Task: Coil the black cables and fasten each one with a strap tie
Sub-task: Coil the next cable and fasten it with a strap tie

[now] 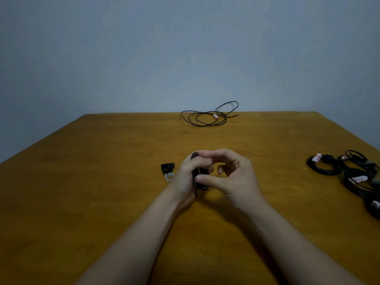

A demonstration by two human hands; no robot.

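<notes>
**Both hands on a coiled cable at the middle of the table**

A person's bare forearms reach in over the near edge of a brown wooden table [102, 182], and the hands meet above its middle. The left hand [186, 177] is wrapped round a small coiled cable [202, 184], fingers curled tight about the black loops, which stand on edge in the fist. The right hand [236, 177] pinches the same coil: its thumb lies against the loops near the bottom and its forefinger arcs over to the top, while the other fingers curl loosely in the air. Whether a strap is between those fingers I cannot tell.

Just left of the table's middle, beside the left hand, sit a small black piece [167, 167] and a pale ring [169, 177], touching each other. At the table's far edge a loose cable [214, 116] sprawls in open loops, a white tag on it. Along the table's right edge lies a heap of bundled cables [323, 170], also carrying white tags. A plain grey wall [185, 48] rises behind the table.
</notes>
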